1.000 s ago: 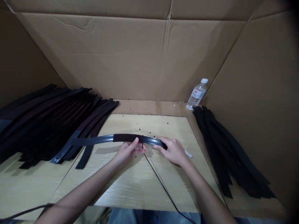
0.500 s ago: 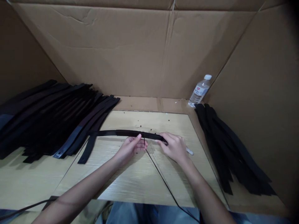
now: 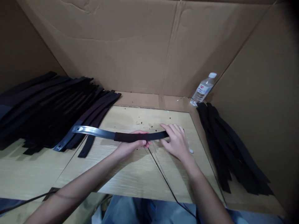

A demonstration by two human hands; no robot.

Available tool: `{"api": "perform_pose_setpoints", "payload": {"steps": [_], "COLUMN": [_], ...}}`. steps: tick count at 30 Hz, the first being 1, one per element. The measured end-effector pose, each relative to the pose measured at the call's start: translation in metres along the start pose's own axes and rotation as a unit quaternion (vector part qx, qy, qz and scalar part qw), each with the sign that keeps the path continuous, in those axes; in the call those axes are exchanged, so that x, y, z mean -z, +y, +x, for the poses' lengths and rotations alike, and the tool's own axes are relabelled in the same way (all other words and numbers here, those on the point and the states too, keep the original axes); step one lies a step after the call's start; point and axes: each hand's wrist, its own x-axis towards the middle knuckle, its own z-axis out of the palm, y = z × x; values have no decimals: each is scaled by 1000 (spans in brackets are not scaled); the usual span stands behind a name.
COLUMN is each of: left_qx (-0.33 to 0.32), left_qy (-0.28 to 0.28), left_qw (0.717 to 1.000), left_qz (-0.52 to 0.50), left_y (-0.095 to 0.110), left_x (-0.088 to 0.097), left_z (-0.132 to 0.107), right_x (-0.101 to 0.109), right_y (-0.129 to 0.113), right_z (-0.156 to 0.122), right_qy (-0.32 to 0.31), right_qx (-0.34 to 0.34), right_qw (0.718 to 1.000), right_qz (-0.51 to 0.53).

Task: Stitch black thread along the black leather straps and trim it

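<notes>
A curved black strip (image 3: 102,132) with a glossy left end, a hole near its tip and a dark brown wrapped middle lies crosswise above the board. My left hand (image 3: 134,143) grips it at the wrapped section, thumb in front and fingers behind. My right hand (image 3: 175,140) is around the strip's right end, which its fingers partly hide. A thin dark cord (image 3: 163,175) runs from my left fingertips down to the right, past the board's front edge.
Many similar strips (image 3: 58,102) are heaped at left, and more black strips (image 3: 230,149) lie at right. A water bottle (image 3: 203,89) leans in the back right corner. Cardboard walls (image 3: 130,53) surround the board (image 3: 130,177). A small white object (image 3: 191,151) shows beside my right wrist.
The strip has turned so its broad glossy face and wrapped middle show. My left fingers have moved behind it, and my right hand has shifted slightly right. The view tilted a little.
</notes>
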Motion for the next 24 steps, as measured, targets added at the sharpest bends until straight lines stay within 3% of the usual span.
{"api": "perform_pose_setpoints", "payload": {"steps": [3, 9, 24], "left_qx": [-21, 2, 89], "left_qy": [-28, -35, -11], "left_qw": [998, 997, 985], "left_qz": [52, 65, -148], "left_y": [1, 4, -8], "left_x": [3, 2, 5], "left_z": [1, -1, 1], "right_x": [5, 4, 1], "right_y": [-1, 2, -10], "right_z": [0, -3, -7], "right_qy": [-16, -2, 116], "right_qx": [-8, -6, 44], "right_qw": [1000, 1000, 988], "right_qz": [20, 8, -93]}}
